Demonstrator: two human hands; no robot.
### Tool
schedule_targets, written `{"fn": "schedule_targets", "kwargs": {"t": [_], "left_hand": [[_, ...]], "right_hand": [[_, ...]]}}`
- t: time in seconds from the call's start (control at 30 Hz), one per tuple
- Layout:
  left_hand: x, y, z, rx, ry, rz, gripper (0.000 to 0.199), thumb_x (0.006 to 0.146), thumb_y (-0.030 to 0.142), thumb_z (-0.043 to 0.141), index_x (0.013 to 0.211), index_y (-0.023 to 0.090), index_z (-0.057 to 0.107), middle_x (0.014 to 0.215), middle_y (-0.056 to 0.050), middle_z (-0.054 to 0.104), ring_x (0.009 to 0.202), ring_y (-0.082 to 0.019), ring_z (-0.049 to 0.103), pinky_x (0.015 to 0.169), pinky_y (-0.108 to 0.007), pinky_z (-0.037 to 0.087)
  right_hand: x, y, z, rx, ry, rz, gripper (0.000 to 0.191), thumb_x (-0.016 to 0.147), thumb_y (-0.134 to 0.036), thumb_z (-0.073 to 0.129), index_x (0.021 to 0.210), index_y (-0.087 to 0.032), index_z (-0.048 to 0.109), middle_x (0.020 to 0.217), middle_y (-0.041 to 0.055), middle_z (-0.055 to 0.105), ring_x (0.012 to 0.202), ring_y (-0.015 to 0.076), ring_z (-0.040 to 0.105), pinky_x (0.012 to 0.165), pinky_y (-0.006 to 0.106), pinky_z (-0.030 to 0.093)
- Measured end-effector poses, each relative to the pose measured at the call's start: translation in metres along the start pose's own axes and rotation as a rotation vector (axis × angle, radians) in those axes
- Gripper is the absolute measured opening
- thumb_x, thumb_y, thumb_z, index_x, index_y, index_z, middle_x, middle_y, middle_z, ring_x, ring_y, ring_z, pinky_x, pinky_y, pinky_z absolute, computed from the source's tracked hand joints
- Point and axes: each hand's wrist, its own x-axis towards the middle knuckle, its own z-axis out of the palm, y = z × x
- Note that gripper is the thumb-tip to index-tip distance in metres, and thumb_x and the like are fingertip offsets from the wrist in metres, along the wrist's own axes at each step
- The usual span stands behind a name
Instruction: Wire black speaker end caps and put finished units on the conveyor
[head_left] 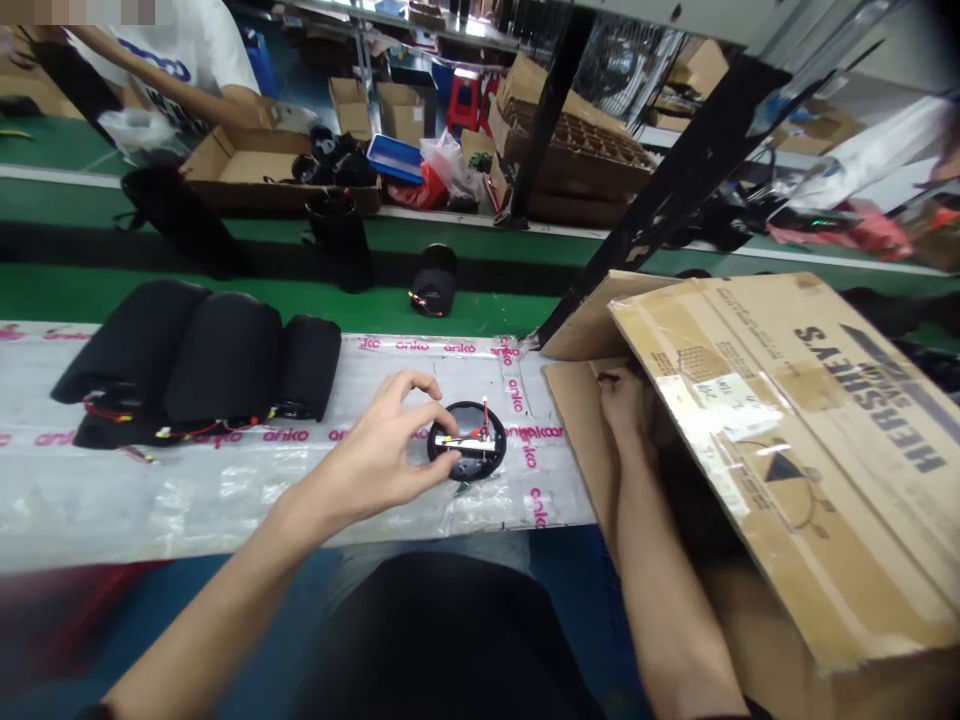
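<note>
On the plastic-covered bench lies a round black part (493, 462) with a white strip and red wires across its inside. My left hand (382, 440) is at its left side, thumb and forefinger curled onto it by the end of the strip. My right hand (624, 402) reaches into an open cardboard box (750, 420) on the right. Its fingers are bent, and a small dark thing shows at their tips, too small to name. The rest of the box's inside is in shadow.
Several black fabric-covered cylinders (225, 350) with wires lie on the bench at left. Another short cylinder (435, 278) stands on the green surface behind, near taller black tubes (337, 240). A slanting black post (660, 190) rises beside the box. A co-worker (195, 60) sits across, behind a cardboard tray (255, 165).
</note>
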Motion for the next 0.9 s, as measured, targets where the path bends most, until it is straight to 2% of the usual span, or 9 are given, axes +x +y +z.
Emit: {"fn": "schedule_targets", "kwargs": {"t": [0.2,0.37,0.43,0.53,0.6,0.67,0.73,0.8,0.9], "left_hand": [[0.005,0.009,0.024,-0.011,0.16,0.035,0.007,0.096,0.02,0.076,0.09,0.023,0.074,0.112,-0.006,0.063,0.107,-0.023,0.068,0.096,-0.038,0.058],[0.01,0.01,0.049,-0.111,0.339,0.16,0.01,0.098,0.017,0.075,0.097,0.021,0.066,0.1,-0.004,0.073,0.105,-0.023,0.07,0.095,-0.039,0.056],[0.012,0.012,0.057,-0.059,0.388,0.196,0.01,0.1,0.017,0.073,0.098,0.022,0.065,0.097,-0.003,0.077,0.109,-0.024,0.07,0.101,-0.043,0.053],[0.013,0.017,0.065,0.054,0.439,0.185,0.011,0.101,0.015,0.072,0.102,0.023,0.065,0.097,-0.001,0.08,0.112,-0.025,0.072,0.105,-0.045,0.046],[0.013,0.021,0.068,0.079,0.46,0.169,0.011,0.101,0.015,0.073,0.103,0.023,0.065,0.098,0.0,0.081,0.111,-0.024,0.074,0.105,-0.045,0.043],[0.013,0.025,0.072,0.045,0.474,0.147,0.012,0.1,0.015,0.075,0.102,0.023,0.066,0.099,0.001,0.082,0.108,-0.023,0.075,0.104,-0.043,0.042],[0.014,0.028,0.074,-0.001,0.489,0.128,0.014,0.098,0.016,0.078,0.1,0.023,0.066,0.097,0.001,0.081,0.103,-0.022,0.076,0.101,-0.042,0.042],[0.015,0.029,0.075,-0.014,0.499,0.126,0.015,0.096,0.018,0.08,0.097,0.023,0.066,0.093,0.002,0.08,0.097,-0.021,0.076,0.1,-0.041,0.042],[0.017,0.027,0.074,0.02,0.505,0.158,0.015,0.096,0.018,0.08,0.096,0.022,0.065,0.09,0.003,0.08,0.087,-0.019,0.076,0.096,-0.041,0.041]], "right_hand": [[-0.06,-0.02,0.02,0.065,-0.199,0.008,0.019,0.079,-0.024,0.057,0.09,-0.02,0.071,0.073,0.0017,0.063,0.069,0.0219,0.062,0.069,0.034,0.047],[-0.104,-0.043,-0.004,0.148,-0.449,-0.082,0.034,0.079,-0.019,0.06,0.103,-0.025,0.082,0.095,0.0033,0.07,0.09,0.0228,0.072,0.083,0.034,0.055],[-0.106,-0.047,-0.012,0.176,-0.434,-0.062,0.036,0.086,-0.022,0.058,0.111,-0.027,0.083,0.105,0.0059,0.07,0.099,0.024,0.073,0.09,0.037,0.056],[-0.102,-0.052,-0.008,0.124,-0.233,-0.021,0.034,0.091,-0.035,0.063,0.118,-0.024,0.082,0.125,0.0134,0.065,0.12,0.032,0.068,0.107,0.047,0.054],[-0.097,-0.057,0.007,0.02,-0.146,0.003,0.06,0.085,-0.046,0.074,0.141,-0.022,0.071,0.146,0.0194,0.056,0.136,0.0421,0.058,0.116,0.059,0.048],[-0.092,-0.06,0.022,-0.028,-0.172,0.021,0.084,0.079,-0.051,0.081,0.155,-0.023,0.06,0.158,0.0216,0.05,0.144,0.0499,0.049,0.12,0.07,0.04],[-0.087,-0.062,0.031,0.001,-0.218,0.03,0.079,0.082,-0.053,0.079,0.153,-0.023,0.062,0.154,0.0208,0.057,0.142,0.0502,0.051,0.12,0.072,0.038],[-0.085,-0.065,0.031,0.171,-0.232,0.054,0.069,0.088,-0.055,0.073,0.149,-0.023,0.065,0.146,0.0182,0.065,0.14,0.0445,0.056,0.121,0.066,0.041],[-0.092,-0.078,0.02,0.709,-0.267,0.153,0.066,0.101,-0.062,0.054,0.156,-0.025,0.057,0.148,0.0125,0.068,0.142,0.0364,0.06,0.122,0.057,0.046]]}}
